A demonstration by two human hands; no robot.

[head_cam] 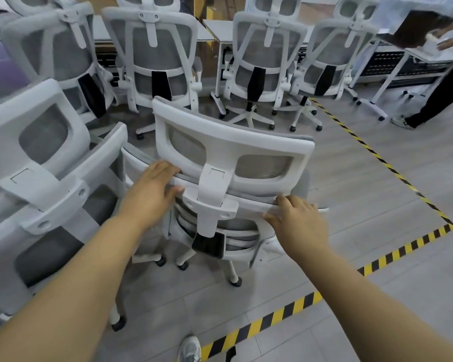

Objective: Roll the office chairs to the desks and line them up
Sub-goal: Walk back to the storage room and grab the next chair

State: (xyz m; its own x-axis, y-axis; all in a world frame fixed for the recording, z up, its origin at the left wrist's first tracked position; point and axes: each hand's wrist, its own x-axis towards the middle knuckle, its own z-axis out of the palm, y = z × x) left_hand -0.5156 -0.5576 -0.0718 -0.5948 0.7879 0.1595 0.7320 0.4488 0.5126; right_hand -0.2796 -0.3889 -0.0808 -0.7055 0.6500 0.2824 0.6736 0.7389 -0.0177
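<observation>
- The chair (215, 176) is standing mid-floor, not yet reaching the desks (221, 28).
- The left hand (152, 190) and right hand (297, 222) are gripping its backrest top, fingers curled over.
- Four chairs (268, 56) are already sitting at the desks; a spare chair (37, 158) is waiting left.

Left grip (152, 190) and right grip (296, 220) both clamp the top rim of the near chair (233, 142), backrest side, one on each side of the headrest post (212, 205). Fingers go over the rim, thumbs sit on the near face. Second chair (45, 178) stands just left of the left grip. Row of chairs (152, 53) is ahead of the grips, backs to camera, tucked at the desks (215, 27). Yellow-black tape (377, 257) runs on the floor (351, 194) right of the right grip. Another person (437, 95) stands far right at a desk.
</observation>
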